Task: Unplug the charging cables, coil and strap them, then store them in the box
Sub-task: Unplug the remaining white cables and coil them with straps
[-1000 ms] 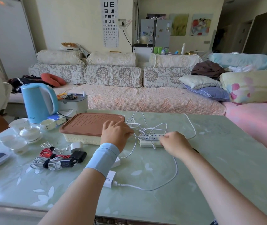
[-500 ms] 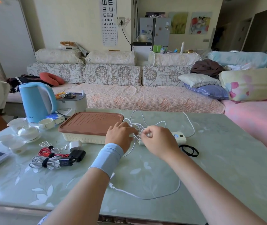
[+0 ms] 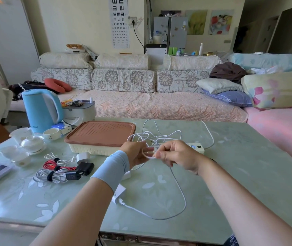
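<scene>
Now the left hand (image 3: 135,154) curls its fingers round a loop of white cable (image 3: 179,189); the right hand (image 3: 178,155) pinches the same loop; both hover over the counter (image 3: 248,174) just beside the lidded box (image 3: 100,133); slack trails to a white charger (image 3: 119,193).

Eye chart (image 3: 121,23) on wall (image 3: 81,23): rows of letter E turned various ways, shrinking downward (lowest rows too small to read). Kettle (image 3: 41,110): small dark logo near base, illegible. White charger (image 3: 119,193): tiny mark, partly hidden. Dark cloth (image 3: 22,89) on sofa (image 3: 159,105): white lettering, unreadable.
</scene>
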